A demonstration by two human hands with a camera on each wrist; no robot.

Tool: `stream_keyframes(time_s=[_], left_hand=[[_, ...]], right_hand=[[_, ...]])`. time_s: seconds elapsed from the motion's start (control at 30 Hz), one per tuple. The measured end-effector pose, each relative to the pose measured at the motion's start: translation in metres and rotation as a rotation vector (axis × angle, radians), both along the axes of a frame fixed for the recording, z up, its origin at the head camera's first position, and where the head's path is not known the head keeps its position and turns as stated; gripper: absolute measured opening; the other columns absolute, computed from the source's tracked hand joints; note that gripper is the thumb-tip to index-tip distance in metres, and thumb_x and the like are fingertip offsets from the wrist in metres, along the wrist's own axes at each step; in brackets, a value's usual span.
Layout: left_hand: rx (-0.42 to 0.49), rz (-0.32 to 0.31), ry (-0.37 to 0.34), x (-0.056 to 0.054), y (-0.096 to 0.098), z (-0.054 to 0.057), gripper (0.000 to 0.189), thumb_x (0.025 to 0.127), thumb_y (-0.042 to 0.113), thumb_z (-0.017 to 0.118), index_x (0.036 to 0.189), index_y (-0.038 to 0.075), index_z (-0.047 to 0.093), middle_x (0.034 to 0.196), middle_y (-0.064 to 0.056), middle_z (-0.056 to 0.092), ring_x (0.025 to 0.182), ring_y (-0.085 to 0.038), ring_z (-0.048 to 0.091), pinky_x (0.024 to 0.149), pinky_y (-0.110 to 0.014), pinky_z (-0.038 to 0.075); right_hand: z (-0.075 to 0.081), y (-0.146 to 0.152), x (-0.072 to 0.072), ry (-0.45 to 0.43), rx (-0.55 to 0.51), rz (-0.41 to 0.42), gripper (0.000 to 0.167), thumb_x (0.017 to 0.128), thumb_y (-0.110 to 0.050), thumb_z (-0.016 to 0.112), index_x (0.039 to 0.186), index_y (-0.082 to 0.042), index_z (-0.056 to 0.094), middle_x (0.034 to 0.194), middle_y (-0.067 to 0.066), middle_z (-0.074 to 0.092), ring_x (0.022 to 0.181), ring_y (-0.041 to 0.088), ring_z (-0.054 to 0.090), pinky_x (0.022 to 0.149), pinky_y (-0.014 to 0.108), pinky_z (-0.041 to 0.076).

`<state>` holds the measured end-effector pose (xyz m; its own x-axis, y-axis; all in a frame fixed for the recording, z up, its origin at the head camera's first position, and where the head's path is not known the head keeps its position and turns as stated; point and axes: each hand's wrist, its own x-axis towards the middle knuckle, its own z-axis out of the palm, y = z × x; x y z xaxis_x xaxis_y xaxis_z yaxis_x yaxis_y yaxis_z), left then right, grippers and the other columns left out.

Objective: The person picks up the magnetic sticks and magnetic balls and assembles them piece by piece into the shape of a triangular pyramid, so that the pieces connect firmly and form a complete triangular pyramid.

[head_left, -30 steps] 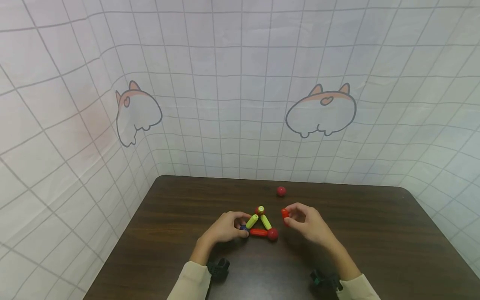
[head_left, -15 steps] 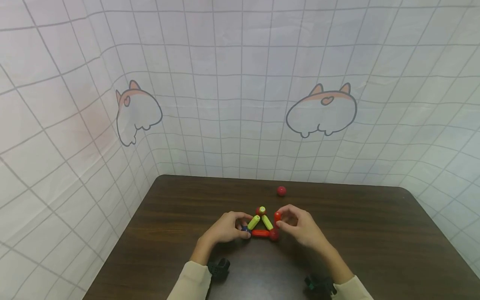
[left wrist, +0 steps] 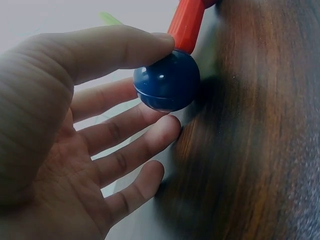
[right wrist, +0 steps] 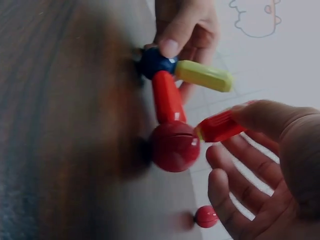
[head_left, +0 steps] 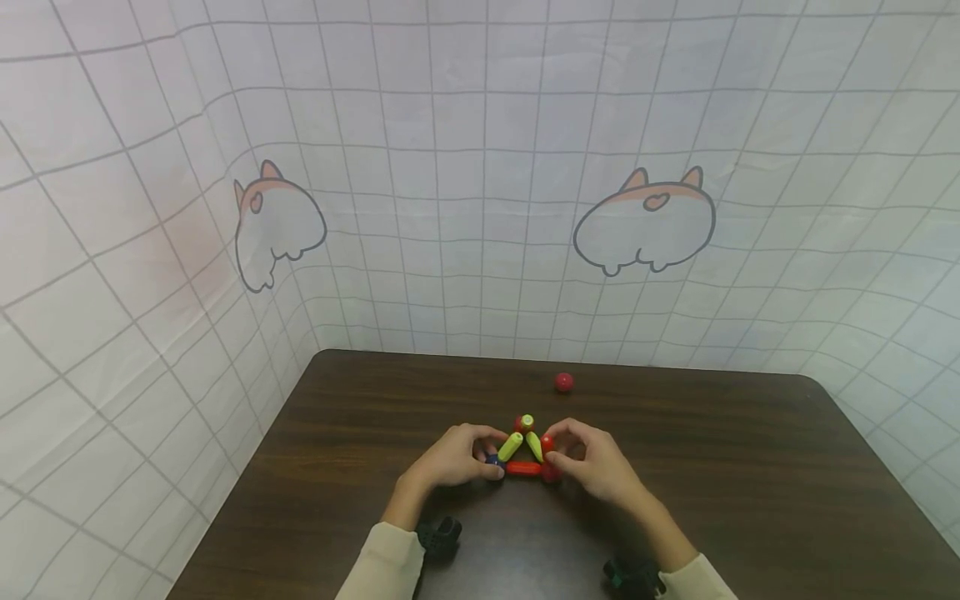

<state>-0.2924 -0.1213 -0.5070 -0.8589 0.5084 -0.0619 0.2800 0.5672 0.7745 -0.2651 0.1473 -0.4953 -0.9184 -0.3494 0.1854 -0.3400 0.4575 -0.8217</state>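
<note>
My left hand (head_left: 459,457) holds a dark blue ball (left wrist: 167,85) with the thumb on it and fingers behind. From that ball a red rod (head_left: 523,469) runs along the table to a dark red ball (right wrist: 175,147). A yellow-green rod (right wrist: 204,76) rises from the blue ball. Another yellow-green rod (head_left: 534,446) slants between the right corner and a red ball at the back, on which a further yellow-green rod (head_left: 528,421) stands end-up. My right hand (head_left: 596,462) pinches a second red rod (right wrist: 222,125), its lower end at the right-hand red ball.
A loose red ball (head_left: 564,382) lies near the far edge of the dark wooden table (head_left: 375,400). Behind the table hangs a white gridded cloth (head_left: 450,250) with cartoon drawings, and it continues along both sides.
My right hand has moved left and slightly down, bringing the pinched red rod from beside the structure to its right-hand red ball. The left hand and the structure have shifted slightly right.
</note>
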Motion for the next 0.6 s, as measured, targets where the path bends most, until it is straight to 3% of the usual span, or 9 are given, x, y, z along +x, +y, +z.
stream_keyframes(time_s=[0.13,0.6], left_hand=[[-0.004,0.001,0.002,-0.0015,0.0003,-0.0026,0.050,0.086,0.021,0.083,0.132,0.013,0.067,0.098,0.004,0.067,0.083,-0.011,0.059,0.070,-0.025,0.050],[-0.010,-0.004,0.012,-0.0012,0.0005,-0.0014,0.049,0.086,0.020,0.083,0.132,0.012,0.068,0.097,0.005,0.066,0.082,-0.010,0.058,0.071,-0.024,0.050]], right_hand=[[-0.0053,-0.0001,-0.0019,-0.011,0.039,-0.002,0.019,0.092,-0.015,0.076,0.109,-0.014,0.069,0.086,0.001,0.069,0.074,0.010,0.063,0.063,0.024,0.048],[-0.0097,-0.0006,-0.0041,-0.007,0.098,-0.012,0.018,0.092,-0.016,0.076,0.109,-0.016,0.069,0.088,-0.003,0.069,0.077,0.007,0.062,0.068,0.023,0.048]])
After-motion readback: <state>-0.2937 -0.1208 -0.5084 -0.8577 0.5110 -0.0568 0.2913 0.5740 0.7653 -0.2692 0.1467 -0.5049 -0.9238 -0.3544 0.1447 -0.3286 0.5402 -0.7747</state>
